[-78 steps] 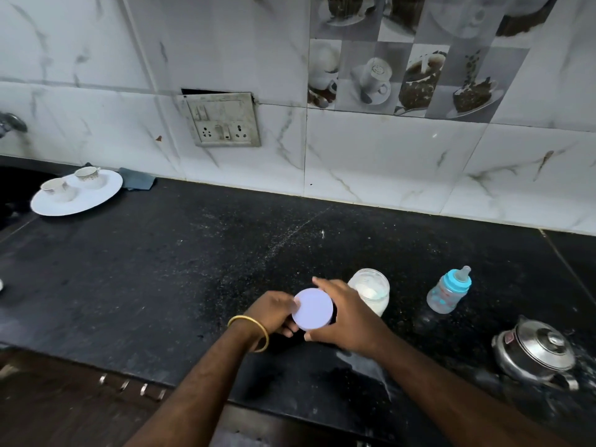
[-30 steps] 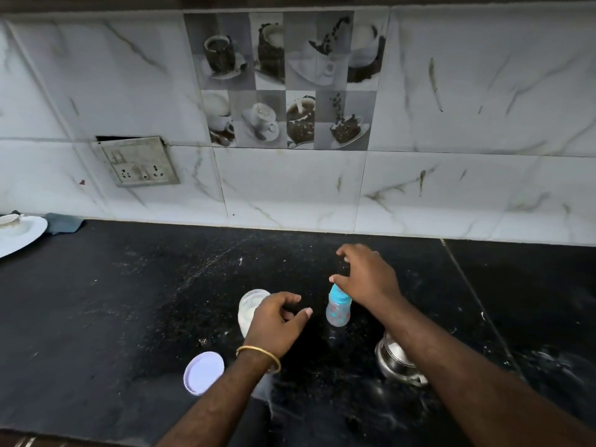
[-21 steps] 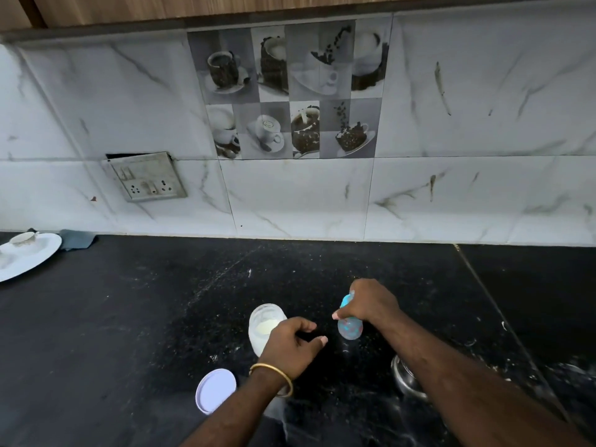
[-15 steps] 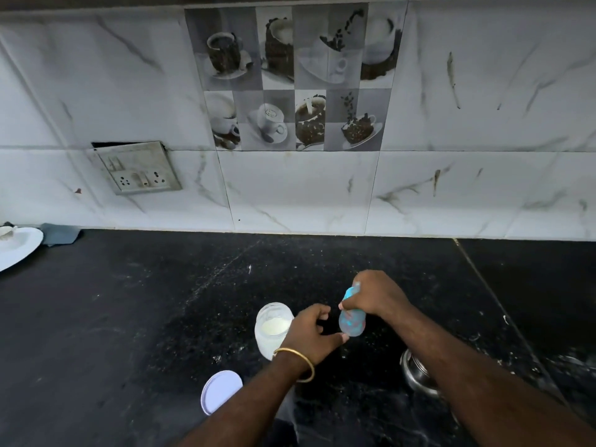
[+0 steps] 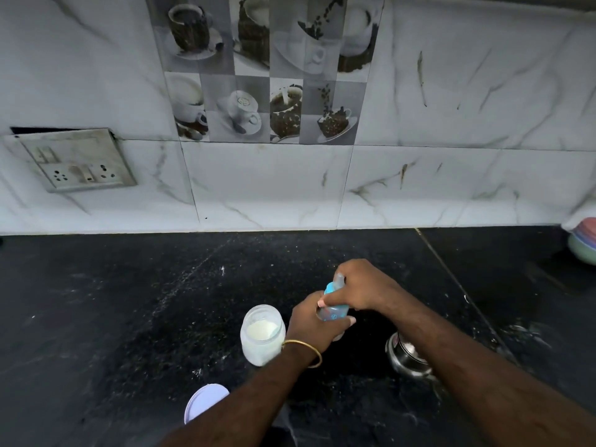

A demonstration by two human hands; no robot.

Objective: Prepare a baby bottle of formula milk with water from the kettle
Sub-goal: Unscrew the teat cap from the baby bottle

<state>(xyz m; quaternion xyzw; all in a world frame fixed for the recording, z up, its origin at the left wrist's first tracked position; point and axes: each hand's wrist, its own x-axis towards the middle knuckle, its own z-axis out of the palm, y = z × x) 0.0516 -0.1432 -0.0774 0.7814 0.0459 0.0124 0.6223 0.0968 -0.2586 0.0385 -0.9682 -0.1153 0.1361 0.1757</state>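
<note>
The black stone surface (image 5: 129, 317) ran wide under me, backed by the marble-tiled wall (image 5: 451, 108) at twelve o'clock, coffee-cup picture tiles (image 5: 267, 69) up top and a socket plate (image 5: 72, 159) out at ten o'clock. My right hand (image 5: 364, 288) was curled over the blue cap end of the baby bottle (image 5: 333, 309), fingers closed round it, right at the centre of the surface. My left hand (image 5: 311, 321) gripped the bottle's clear body from below, thumb across it, gold bangle (image 5: 304, 353) on that wrist. The bottle was tilted, teat pointing up toward twelve o'clock, held just above the surface between both hands. The open glass jar (image 5: 262, 335) of white formula powder stood just beside my left hand at nine o'clock of the bottle. The steel kettle (image 5: 408, 358) sat at four o'clock, partly hidden under my right forearm. The jar's pale lid (image 5: 203, 401) lay flat at seven o'clock, apart from the jar. Stacked pastel bowls (image 5: 583, 243) peeked in at the three o'clock edge.
</note>
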